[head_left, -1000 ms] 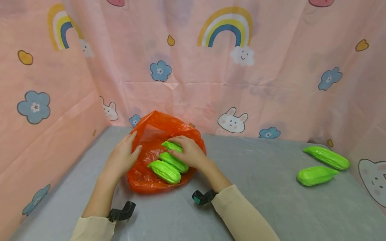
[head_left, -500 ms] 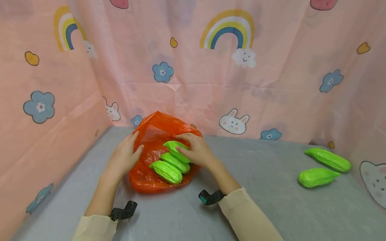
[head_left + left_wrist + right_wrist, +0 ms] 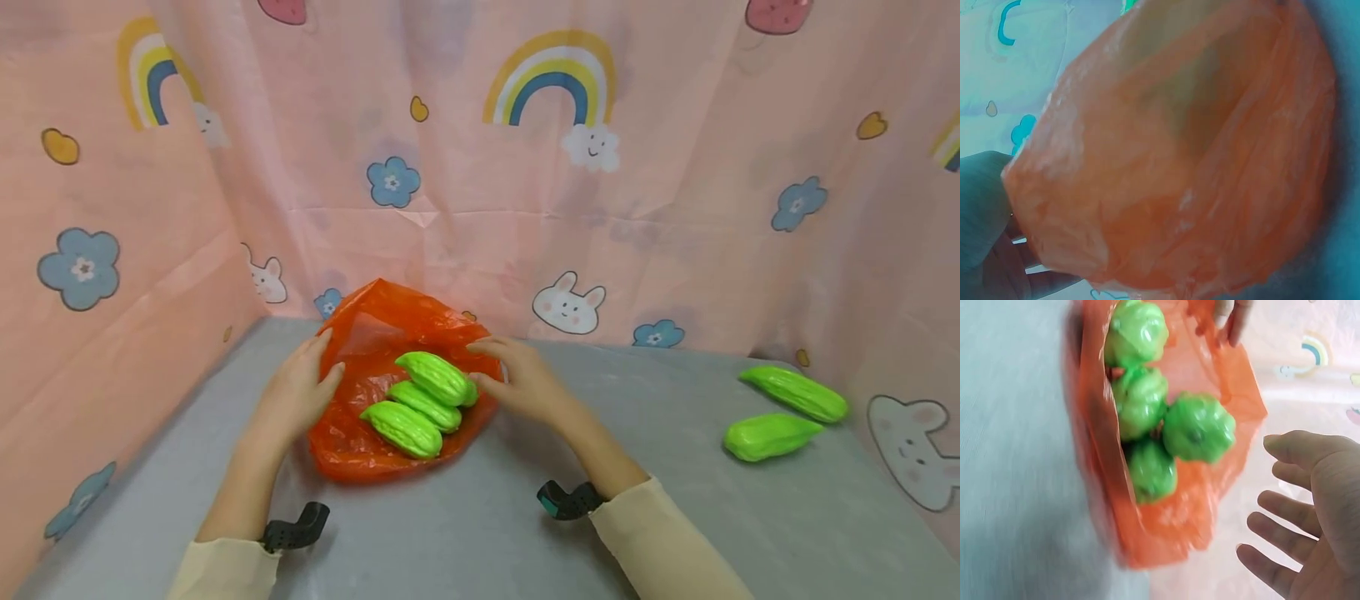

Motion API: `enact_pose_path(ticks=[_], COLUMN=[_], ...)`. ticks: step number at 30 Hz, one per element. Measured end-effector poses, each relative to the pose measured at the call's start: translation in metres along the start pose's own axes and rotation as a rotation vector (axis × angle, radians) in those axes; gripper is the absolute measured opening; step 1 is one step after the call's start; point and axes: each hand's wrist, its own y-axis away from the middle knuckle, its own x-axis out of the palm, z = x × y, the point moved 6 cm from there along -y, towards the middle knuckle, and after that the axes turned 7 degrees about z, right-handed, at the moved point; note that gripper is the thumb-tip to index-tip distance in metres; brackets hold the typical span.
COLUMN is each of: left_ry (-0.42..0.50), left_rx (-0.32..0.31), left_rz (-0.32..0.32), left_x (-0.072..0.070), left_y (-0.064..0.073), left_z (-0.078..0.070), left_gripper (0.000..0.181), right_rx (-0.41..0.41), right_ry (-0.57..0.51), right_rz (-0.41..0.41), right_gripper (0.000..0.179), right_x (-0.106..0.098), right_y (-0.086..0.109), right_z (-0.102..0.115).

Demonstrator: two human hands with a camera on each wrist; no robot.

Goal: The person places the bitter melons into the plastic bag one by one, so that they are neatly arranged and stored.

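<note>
An orange plastic bag (image 3: 352, 454) stands with its mouth toward me, several light green, ridged bitter melons (image 3: 405, 427) lying inside. My left hand (image 3: 296, 392) holds the bag's left rim, its thumb over the inner side. The left wrist view has the film of the bag (image 3: 1166, 187) covering part of the fingers. At the right rim is my right hand (image 3: 525, 379), thumb and fingers spread with nothing between them. From the right wrist, that hand (image 3: 1316, 506) appears beside the bag, apart from the bitter melons (image 3: 1199, 428).
Two more bitter melons, one behind (image 3: 795, 393) and one in front (image 3: 768, 437), lie on the grey table (image 3: 480, 542) at the far right. A pink patterned cloth (image 3: 480, 242) rises behind the table and along both sides.
My right hand has let go of the uppermost bitter melon and drawn back to the right, out over the bag's rim. My left hand has stayed at the left rim.
</note>
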Motion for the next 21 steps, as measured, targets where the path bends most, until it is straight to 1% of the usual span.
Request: enact_pose_path(ticks=[4,7,15,17,21], left_ry=[-0.002,-0.005,-0.001,0.004,-0.001], left_rx=[-0.005,-0.008,-0.014,-0.011,-0.010], left_rz=[-0.002,0.002,0.011,0.011,0.012], left_x=[-0.003,-0.003,-0.001,-0.001,-0.002], left_y=[0.001,0.001,0.000,0.000,-0.001], left_z=[0.004,0.006,0.009,0.009,0.008], left_gripper=[0.065,0.066,0.067,0.067,0.067], right_rx=[0.022,0.048,0.093,0.097,0.071], right_ry=[0.034,0.039,0.101,0.118,0.154], right_rz=[-0.002,-0.002,-0.041,-0.055,-0.089], right_gripper=[0.043,0.045,0.047,0.047,0.047], right_x=[-0.015,-0.027,-0.055,-0.061,-0.069], right_y=[0.016,0.028,0.062,0.070,0.083], right_z=[-0.007,-0.013,-0.022,-0.024,-0.025])
